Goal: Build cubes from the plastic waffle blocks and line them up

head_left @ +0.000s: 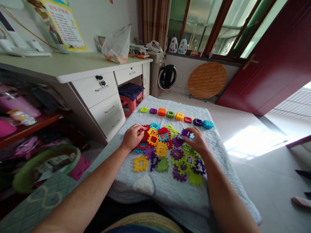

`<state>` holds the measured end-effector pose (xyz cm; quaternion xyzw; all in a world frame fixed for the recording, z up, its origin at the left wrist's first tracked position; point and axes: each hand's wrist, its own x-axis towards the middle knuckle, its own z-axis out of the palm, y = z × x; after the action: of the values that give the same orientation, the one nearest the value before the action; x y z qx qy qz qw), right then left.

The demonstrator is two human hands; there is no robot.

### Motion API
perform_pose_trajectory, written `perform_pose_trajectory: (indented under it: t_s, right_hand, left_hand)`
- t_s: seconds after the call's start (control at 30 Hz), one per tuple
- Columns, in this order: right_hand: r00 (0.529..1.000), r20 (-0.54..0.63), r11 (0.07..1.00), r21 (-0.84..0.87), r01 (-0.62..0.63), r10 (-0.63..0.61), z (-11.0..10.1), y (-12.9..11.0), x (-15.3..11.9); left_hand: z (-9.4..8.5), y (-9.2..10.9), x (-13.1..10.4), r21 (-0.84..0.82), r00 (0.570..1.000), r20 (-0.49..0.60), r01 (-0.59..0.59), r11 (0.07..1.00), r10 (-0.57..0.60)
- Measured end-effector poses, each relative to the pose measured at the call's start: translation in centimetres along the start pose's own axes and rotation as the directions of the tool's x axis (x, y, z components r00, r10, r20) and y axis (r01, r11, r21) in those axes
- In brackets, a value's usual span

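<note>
Two bare hands work over a heap of flat, notched plastic pieces, both forearms reaching forward from the near side with the palms turned down. The left hand (132, 138) bends inward at the heap's left side, thumb and fingers curled by the red pieces (143, 137); whether it grips one I cannot tell. The right hand (198, 140) arches over the opposite side, thumb and forefinger narrowed on a purple piece (186, 132) (its lower part merges with others of like colour). That piece sits at the heap's upper right, tilted, its notched edge toward the left; being roughly square, it shows no clear long axis. Near the front, a yellow window piece (140, 163) and a green square (162, 164) lie flat. Beyond the heap, a row of coloured stacks runs slantwise, from a lime stack (144, 110) at far left to a blue stack (208, 124) nearer on the right. A narrow strip of the pale cloth (220, 158) separates row from heap; wider cloth stretches rightward to the table's edge and also toward the person's lap.
</note>
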<state>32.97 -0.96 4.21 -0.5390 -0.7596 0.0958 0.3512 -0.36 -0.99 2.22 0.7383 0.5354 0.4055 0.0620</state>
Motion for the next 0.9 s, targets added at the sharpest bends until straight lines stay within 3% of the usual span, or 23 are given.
perform_pose_trajectory:
  t_s: [0.27,0.9]
  right_hand:
    - [0.979,0.203,0.991,-0.131,0.022,0.005,1.3,0.5,0.0]
    - [0.987,0.162,0.994,-0.109,0.02,-0.002,2.1,0.8,0.1]
  left_hand:
    - [-0.2,0.1,0.0,-0.009,1.0,0.004,0.001,1.0,-0.001]
    - [-0.3,0.1,0.0,-0.024,1.0,0.008,-0.002,1.0,0.002]
